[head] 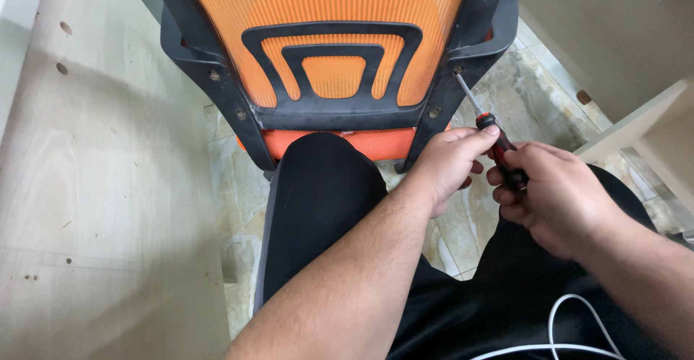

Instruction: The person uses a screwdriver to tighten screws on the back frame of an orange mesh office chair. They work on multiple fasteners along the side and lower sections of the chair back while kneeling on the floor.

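Both hands, left hand (452, 161) and right hand (557, 194), grip a red-and-black screwdriver (499, 147), its tip at a screw (457, 70) in the orange mesh chair's (325, 13) black frame.

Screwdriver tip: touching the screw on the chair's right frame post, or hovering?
Touching. In the head view the screwdriver shaft ends right on the screw in the black chair frame, with no gap; both hands, left hand and right hand, grip the handle.

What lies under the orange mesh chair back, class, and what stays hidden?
Under the chair back show a strip of orange seat and marbled floor tiles. The person's black-clad knee covers the rest of the seat and the chair's base.
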